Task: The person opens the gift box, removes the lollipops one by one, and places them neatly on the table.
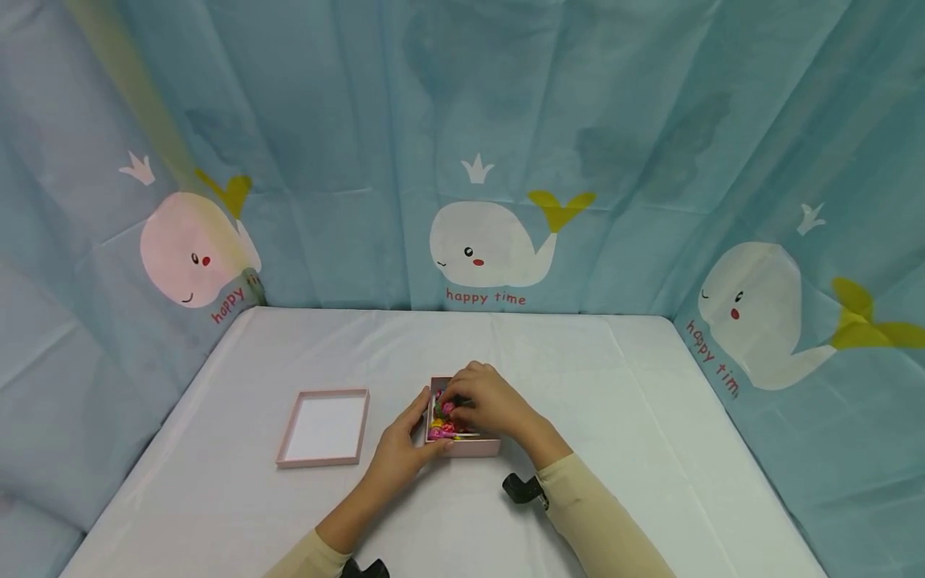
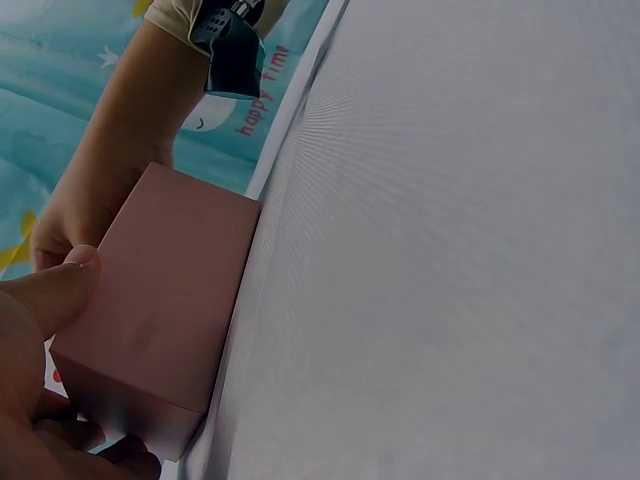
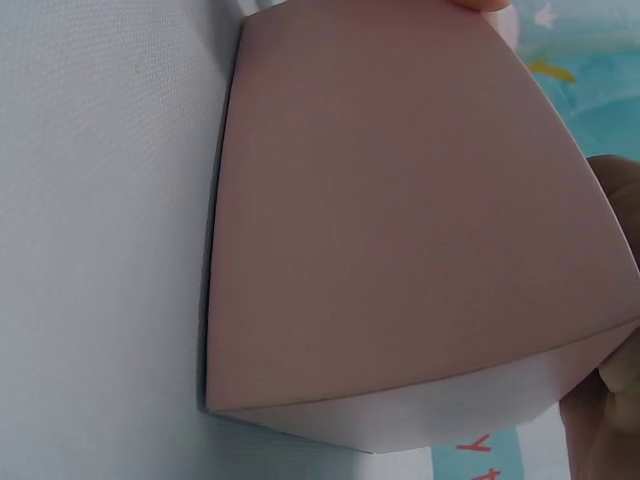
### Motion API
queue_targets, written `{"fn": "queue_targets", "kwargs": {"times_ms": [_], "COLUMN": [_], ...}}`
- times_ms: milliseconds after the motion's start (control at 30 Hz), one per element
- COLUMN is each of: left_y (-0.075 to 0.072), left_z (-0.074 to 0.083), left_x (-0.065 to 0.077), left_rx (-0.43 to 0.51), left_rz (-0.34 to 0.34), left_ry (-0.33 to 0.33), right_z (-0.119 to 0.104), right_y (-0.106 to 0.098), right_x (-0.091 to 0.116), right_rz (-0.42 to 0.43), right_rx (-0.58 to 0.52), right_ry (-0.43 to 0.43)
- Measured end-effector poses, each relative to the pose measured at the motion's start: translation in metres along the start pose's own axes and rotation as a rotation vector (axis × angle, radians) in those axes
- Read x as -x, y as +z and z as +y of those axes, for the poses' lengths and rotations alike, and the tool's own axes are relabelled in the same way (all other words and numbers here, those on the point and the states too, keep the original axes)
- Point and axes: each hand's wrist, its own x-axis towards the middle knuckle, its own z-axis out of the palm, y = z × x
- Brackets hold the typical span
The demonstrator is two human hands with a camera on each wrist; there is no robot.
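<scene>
An open pink box [image 1: 473, 448] sits on the table, with small shiny pink, red, yellow and green things [image 1: 442, 425] inside it. Thumb at the front corner and fingers along the left side, my left hand [image 1: 397, 453] grips the box. From the right, my right hand [image 1: 495, 401] reaches over the box with curled fingers, and its thumb and fingertips meet around a small pink and green thing [image 1: 448, 408]. The back of this hand hides much of the contents. In both wrist views the box's plain pink outer wall [image 3: 400, 220] covers what lies inside.
A shallow pink-edged lid [image 1: 323, 463] with a white inside lies to the left of the box. White cloth [image 1: 614, 449] covers the table. Blue curtains [image 1: 347, 120] with whale prints hang behind it and at both sides.
</scene>
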Motion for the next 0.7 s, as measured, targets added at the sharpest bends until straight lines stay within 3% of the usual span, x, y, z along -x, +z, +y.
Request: {"fn": "queue_targets", "kwargs": {"times_ms": [467,700], "left_y": [0.001,0.003], "left_z": [-0.001,-0.004], "left_x": [0.0,0.001], "left_rx": [0.012,0.011], "left_rz": [0.0,0.016], "left_ry": [0.002,0.002], "right_z": [0.005,0.009], "right_y": [-0.022,-0.036], "right_x": [-0.001,0.004], "right_rz": [0.231,0.3], "right_rx": [-0.064,-0.134], "right_ry": [-0.015,0.015]}}
